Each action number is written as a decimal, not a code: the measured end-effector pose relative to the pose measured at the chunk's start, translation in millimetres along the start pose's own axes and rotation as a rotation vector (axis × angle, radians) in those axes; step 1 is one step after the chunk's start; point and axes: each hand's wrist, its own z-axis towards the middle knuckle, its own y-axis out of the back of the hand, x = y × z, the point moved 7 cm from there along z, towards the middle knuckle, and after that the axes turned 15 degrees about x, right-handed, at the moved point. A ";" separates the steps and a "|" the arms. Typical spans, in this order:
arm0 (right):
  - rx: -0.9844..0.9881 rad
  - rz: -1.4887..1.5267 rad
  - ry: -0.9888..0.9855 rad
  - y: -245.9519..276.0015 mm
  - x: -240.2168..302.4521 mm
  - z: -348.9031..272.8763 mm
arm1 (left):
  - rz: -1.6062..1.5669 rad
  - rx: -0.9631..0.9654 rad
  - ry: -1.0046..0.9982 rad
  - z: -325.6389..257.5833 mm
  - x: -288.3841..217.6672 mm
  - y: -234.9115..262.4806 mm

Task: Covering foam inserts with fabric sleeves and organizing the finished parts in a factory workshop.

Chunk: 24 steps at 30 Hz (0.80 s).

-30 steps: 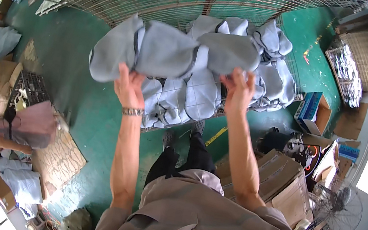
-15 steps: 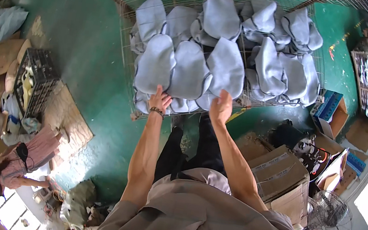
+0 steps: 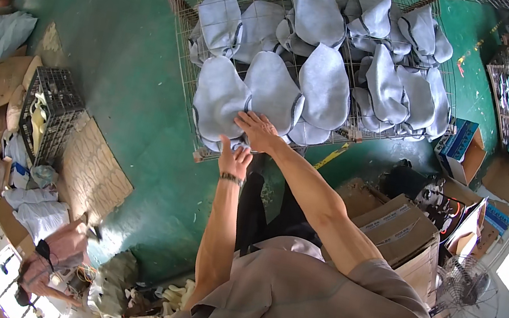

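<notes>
Light-grey rounded fabric pieces with dark edging lie in overlapping piles on a wire rack; I cannot make out what they are. My right hand [image 3: 258,133] reaches across to the left, its fingers stretched out over the lower edges of the front-left grey piece [image 3: 219,96] and the grey piece beside it [image 3: 272,91]. Just below it my left hand [image 3: 234,161], with a dark bracelet at the wrist, is held with fingers apart by the rack's near edge. A third front grey piece [image 3: 324,86] lies to the right, touched by neither hand.
The wire rack [image 3: 186,90] stands on a green floor. Cardboard boxes [image 3: 399,227] and a wire-guarded fan [image 3: 465,299] are at my right. To the left stand a black crate [image 3: 50,114] and a flat cardboard sheet [image 3: 95,166]. Another person [image 3: 57,254] bends over at lower left.
My right hand has moved left from the third front piece to the two left ones. My left hand has drawn back toward me. The other person bends lower.
</notes>
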 end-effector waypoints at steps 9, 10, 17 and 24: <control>-0.403 0.081 -0.151 -20.6 58.3 -86.1 | 0.430 0.376 0.214 -52.5 -24.2 77.3; -0.414 0.149 -0.177 -30.5 68.2 -98.8 | 0.465 0.361 0.240 -52.8 -33.3 87.7; -0.722 0.690 -0.654 -137.8 90.4 -264.5 | 0.960 0.521 0.377 -54.6 -28.5 28.3; -1.304 1.140 -0.980 -286.6 198.9 -436.2 | 1.330 0.987 0.438 -91.3 70.4 -96.8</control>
